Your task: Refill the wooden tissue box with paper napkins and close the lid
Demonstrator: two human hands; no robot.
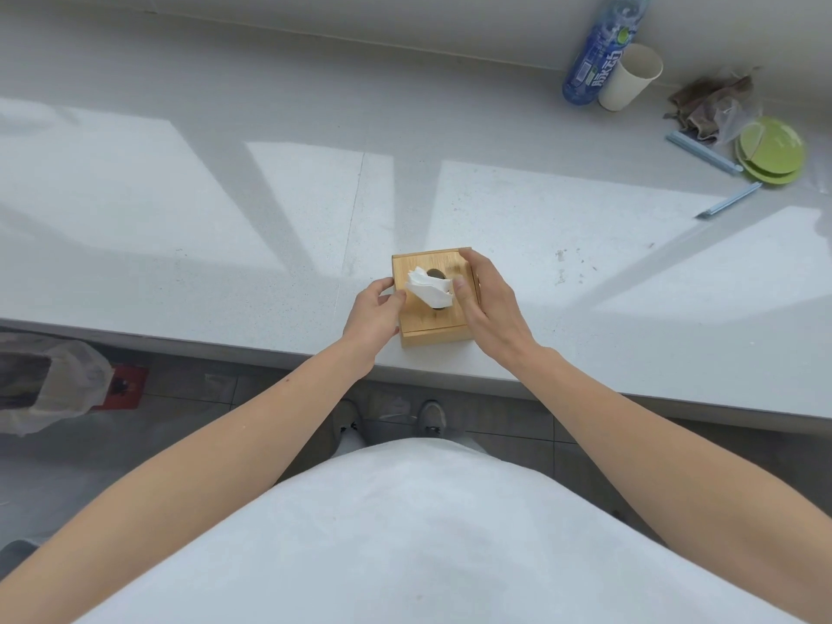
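Note:
A square wooden tissue box (432, 333) stands near the front edge of the white counter, its lid lying flat on top. A white paper napkin (430, 288) sticks up through the dark oval slot in the lid. My left hand (373, 315) presses against the box's left side, thumb and fingers near the napkin. My right hand (486, 299) wraps over the box's right side, with its thumb lying on the lid beside the napkin.
At the back right stand a blue plastic bottle (599, 51) and a white paper cup (630, 78). Nearby lie a crumpled brown cloth (711, 105), green plates (770, 150) and two pale blue strips (702, 153). A bin with a plastic liner (45, 380) stands on the floor at left.

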